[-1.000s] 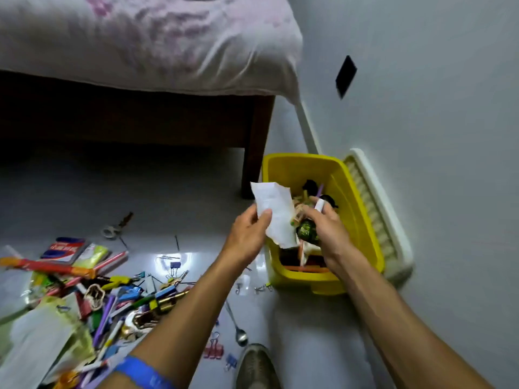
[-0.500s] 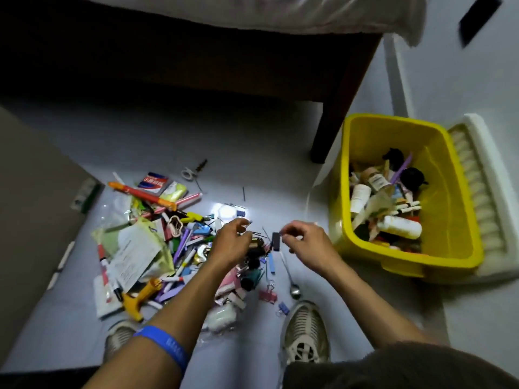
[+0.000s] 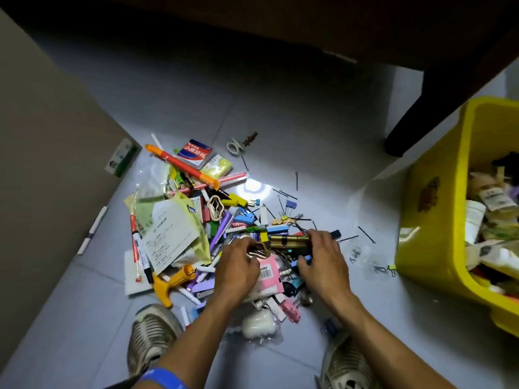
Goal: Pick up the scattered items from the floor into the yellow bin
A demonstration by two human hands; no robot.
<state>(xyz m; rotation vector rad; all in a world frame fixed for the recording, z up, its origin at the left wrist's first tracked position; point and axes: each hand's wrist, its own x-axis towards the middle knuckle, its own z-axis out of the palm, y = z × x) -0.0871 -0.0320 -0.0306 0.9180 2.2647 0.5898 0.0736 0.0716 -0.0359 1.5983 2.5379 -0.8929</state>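
Note:
A heap of scattered items [image 3: 196,220] covers the grey floor: pens, binder clips, papers, packets, an orange tube. The yellow bin [image 3: 438,209] stands at the right, part full of bottles and wrappers. Both hands are down in the near side of the heap. My left hand [image 3: 238,268] has its fingers curled around small metal pieces. My right hand [image 3: 323,262] grips one end of a brass lock cylinder [image 3: 286,242] that lies across the pile between the hands.
A dark bed frame and its leg [image 3: 407,130] stand behind the heap. A tan cabinet side [image 3: 47,164] rises on the left. My two shoes [image 3: 151,335] sit on the floor close below the pile. Hairpins and clips [image 3: 365,234] lie loose near the bin.
Both hands left the bin, where they held paper and a small bottle, and came down onto the pile. The view swung left and down; my right hand now grips the brass cylinder.

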